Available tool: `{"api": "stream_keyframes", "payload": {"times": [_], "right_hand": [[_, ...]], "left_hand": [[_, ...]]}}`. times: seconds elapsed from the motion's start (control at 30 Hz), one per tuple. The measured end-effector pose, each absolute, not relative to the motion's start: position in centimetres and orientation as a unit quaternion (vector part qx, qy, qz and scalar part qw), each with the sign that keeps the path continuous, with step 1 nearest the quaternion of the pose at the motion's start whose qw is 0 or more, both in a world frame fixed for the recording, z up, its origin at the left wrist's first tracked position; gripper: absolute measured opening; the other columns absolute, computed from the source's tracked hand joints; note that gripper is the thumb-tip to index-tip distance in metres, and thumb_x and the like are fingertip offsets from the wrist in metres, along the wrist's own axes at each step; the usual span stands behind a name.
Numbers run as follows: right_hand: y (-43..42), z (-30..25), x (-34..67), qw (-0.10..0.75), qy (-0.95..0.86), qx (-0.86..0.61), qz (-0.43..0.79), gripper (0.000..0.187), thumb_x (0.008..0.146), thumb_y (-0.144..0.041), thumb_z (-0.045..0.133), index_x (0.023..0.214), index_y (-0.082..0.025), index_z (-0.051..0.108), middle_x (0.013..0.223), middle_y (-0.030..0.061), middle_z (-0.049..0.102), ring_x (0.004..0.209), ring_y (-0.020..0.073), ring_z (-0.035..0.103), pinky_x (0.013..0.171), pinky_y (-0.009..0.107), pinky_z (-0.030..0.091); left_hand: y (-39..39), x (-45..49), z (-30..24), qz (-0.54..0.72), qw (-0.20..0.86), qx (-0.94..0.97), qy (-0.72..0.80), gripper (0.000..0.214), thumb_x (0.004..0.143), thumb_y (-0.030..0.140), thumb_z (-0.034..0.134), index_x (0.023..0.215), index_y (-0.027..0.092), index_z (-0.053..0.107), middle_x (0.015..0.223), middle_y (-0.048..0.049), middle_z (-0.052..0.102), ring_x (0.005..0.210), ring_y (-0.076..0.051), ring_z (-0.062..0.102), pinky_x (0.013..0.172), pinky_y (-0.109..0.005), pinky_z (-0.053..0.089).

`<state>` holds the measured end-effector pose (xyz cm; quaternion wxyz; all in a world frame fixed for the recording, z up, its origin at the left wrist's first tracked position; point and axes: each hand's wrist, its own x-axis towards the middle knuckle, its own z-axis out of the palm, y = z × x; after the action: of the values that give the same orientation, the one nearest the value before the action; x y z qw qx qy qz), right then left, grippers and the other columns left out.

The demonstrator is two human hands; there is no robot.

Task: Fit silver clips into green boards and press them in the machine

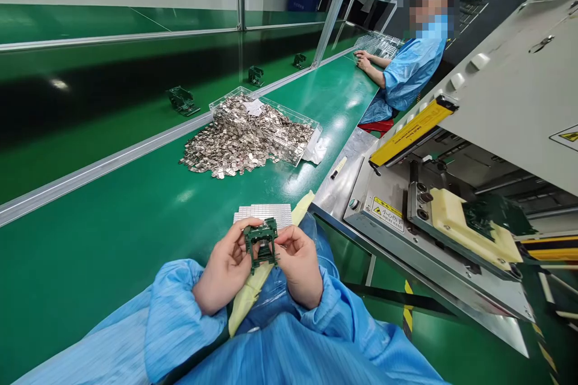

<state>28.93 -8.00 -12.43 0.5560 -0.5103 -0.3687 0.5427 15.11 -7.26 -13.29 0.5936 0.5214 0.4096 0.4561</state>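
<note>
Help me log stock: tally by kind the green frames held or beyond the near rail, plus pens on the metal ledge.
Green frames: 4 (1 held, 3 beyond the near rail)
Pens: 1
Total: 5

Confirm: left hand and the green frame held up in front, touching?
Touching. The head view shows the left hand closed on the left side of the green frame, with no gap between them.

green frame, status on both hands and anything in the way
Left hand holding green frame. Right hand at its other side, grip unclear. Silvery pieces heaped beyond, apart from both hands.
</note>
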Motion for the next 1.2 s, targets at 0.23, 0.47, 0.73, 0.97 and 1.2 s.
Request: {"api": "stream_keyframes", "payload": {"times": [0.23, 0.47, 0.73, 0.97, 1.2], "right_hand": [[-8.4, -12.5, 28.9, 0.564, -0.336, -0.496, 0.568, 0.03, 0.056, -0.027, 0.082, 0.062, -0.019, 0.054, 0.063, -0.0027, 0.055, 0.059, 0.0122, 0.049, 0.054, 0.023, 0.041], [-8.9, -12.5, 28.6, 0.567, -0.321, -0.504, 0.567, 0.033, 0.054, -0.028, 0.081, 0.061, -0.02, 0.05, 0.061, -0.0035, 0.053, 0.055, 0.0116, 0.049, 0.051, 0.023, 0.041], [-10.3, -12.4, 29.2, 0.591, -0.322, -0.514, 0.532, 0.034, 0.058, -0.025, 0.076, 0.071, -0.022, 0.045, 0.063, -0.0055, 0.051, 0.058, 0.0111, 0.048, 0.054, 0.021, 0.041], [-11.4, -12.7, 29.9, 0.592, -0.31, -0.514, 0.538, 0.033, 0.058, -0.02, 0.075, 0.073, -0.022, 0.045, 0.065, -0.0055, 0.053, 0.06, 0.0106, 0.049, 0.056, 0.021, 0.042], [-10.4, -16.0, 34.4, 0.603, -0.276, -0.543, 0.516, 0.028, 0.071, -0.042, 0.071, 0.08, -0.018, 0.06, 0.073, 0.0021, 0.064, 0.062, 0.0131, 0.057, 0.052, 0.023, 0.046]], "left_hand": [[-7.4, 15.4, -12.7, 0.445, 0.583, 0.53, 0.425, 0.033, 0.077, 0.018, 0.062, 0.108, 0.022, 0.051, 0.083, 0.0013, 0.061, 0.069, -0.011, 0.06, 0.068, -0.021, 0.051], [-7.8, 15.4, -11.9, 0.429, 0.588, 0.524, 0.442, 0.031, 0.075, 0.021, 0.063, 0.104, 0.02, 0.053, 0.078, 0.0012, 0.061, 0.065, -0.012, 0.06, 0.06, -0.021, 0.05], [-8.5, 16.0, -11.9, 0.414, 0.596, 0.529, 0.44, 0.033, 0.073, 0.018, 0.063, 0.104, 0.02, 0.055, 0.078, 0.0009, 0.064, 0.067, -0.013, 0.062, 0.061, -0.02, 0.05], [-9.2, 17.0, -11.8, 0.393, 0.6, 0.544, 0.435, 0.032, 0.074, 0.018, 0.063, 0.104, 0.019, 0.055, 0.079, 0.0004, 0.063, 0.063, -0.011, 0.059, 0.058, -0.02, 0.051], [-6.3, 15.6, -11.8, 0.418, 0.622, 0.499, 0.435, 0.051, 0.069, 0.034, 0.074, 0.11, 0.019, 0.048, 0.1, -0.0063, 0.065, 0.084, -0.021, 0.068, 0.062, -0.026, 0.058]]}}
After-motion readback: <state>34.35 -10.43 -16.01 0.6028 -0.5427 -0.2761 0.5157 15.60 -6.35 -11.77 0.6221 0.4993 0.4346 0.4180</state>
